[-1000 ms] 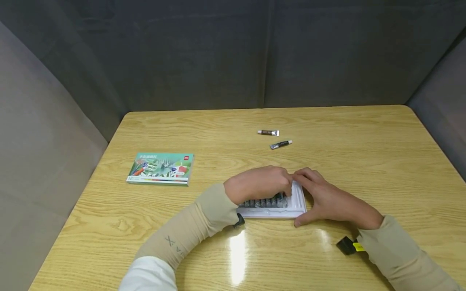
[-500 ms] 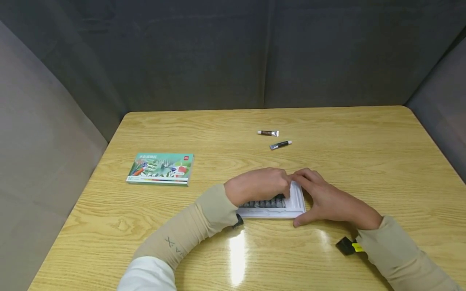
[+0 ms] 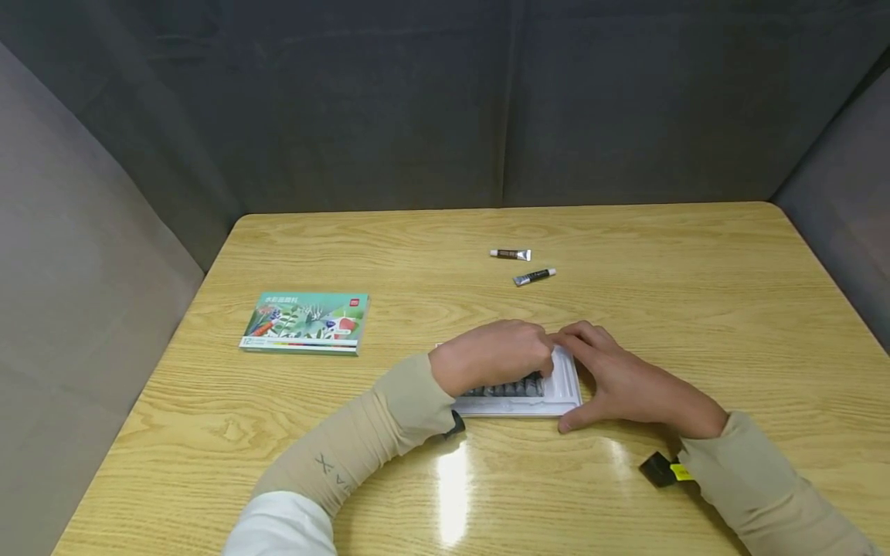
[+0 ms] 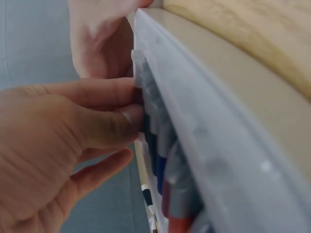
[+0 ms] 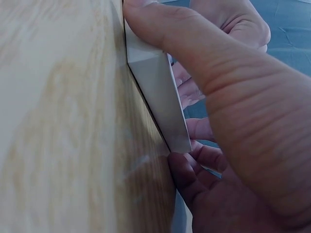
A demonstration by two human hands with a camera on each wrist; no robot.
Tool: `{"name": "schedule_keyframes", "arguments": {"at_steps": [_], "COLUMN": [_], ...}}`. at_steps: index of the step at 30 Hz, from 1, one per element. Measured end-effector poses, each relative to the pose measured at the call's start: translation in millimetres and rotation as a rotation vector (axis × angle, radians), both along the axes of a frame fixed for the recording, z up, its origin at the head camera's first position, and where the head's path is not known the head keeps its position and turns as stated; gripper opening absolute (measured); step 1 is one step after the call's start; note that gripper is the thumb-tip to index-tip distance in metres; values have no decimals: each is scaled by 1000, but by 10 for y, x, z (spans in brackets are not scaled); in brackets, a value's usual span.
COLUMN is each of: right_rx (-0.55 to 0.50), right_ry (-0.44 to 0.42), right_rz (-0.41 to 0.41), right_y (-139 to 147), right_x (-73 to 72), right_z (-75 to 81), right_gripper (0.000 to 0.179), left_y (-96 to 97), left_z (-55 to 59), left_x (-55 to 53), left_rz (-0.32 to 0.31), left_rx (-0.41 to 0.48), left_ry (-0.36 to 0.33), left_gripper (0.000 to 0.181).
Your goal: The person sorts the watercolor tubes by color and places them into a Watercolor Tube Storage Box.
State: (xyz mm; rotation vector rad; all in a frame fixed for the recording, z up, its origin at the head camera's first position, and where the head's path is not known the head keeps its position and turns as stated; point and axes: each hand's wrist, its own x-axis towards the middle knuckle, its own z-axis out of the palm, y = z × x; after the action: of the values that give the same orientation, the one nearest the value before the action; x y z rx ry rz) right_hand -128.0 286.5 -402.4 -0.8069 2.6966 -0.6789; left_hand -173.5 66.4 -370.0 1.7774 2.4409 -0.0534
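A white plastic tray (image 3: 566, 386) lies on the table, holding a row of paint tubes (image 3: 518, 386) with grey crimped ends. My left hand (image 3: 497, 355) reaches over the tray from the left. In the left wrist view, its thumb and forefinger pinch a dark paint tube (image 4: 139, 99) at the end of the row, mostly covered by the fingers. My right hand (image 3: 619, 378) grips the tray's right end, thumb at the near corner and fingers at the far corner. The right wrist view shows the tray's side wall (image 5: 160, 102) between them. My left hand and forearm hide the tray's left part.
Two loose paint tubes, one brown (image 3: 511, 254) and one black (image 3: 535, 277), lie behind the tray. A green illustrated paint box (image 3: 306, 324) lies flat at the left. Dark curtains (image 3: 375, 108) stand behind the wooden table (image 3: 389, 262).
Both hands keep almost the same places at the tray. The tray's right end has shifted very slightly left in the view, along with the right hand.
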Motion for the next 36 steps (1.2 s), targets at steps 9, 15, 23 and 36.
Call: {"name": "schedule_keyframes", "arguments": {"at_steps": [9, 15, 23, 36], "right_rx": [-3, -2, -5, -9], "right_ry": [-34, -53, -52, -47], "right_rz": [-17, -21, -17, -12], "right_y": [4, 9, 0, -2], "right_x": [12, 15, 10, 5], "right_z": [13, 13, 25, 23], "right_gripper": [117, 118, 118, 117], "left_y": [-24, -34, -75, -96], "left_z": [48, 65, 43, 46], "left_x": [54, 81, 95, 109], "left_rz": [10, 11, 31, 63], "left_rx": [-22, -25, 12, -44], "left_ry": [44, 85, 107, 60], "left_gripper": [25, 25, 28, 26]}}
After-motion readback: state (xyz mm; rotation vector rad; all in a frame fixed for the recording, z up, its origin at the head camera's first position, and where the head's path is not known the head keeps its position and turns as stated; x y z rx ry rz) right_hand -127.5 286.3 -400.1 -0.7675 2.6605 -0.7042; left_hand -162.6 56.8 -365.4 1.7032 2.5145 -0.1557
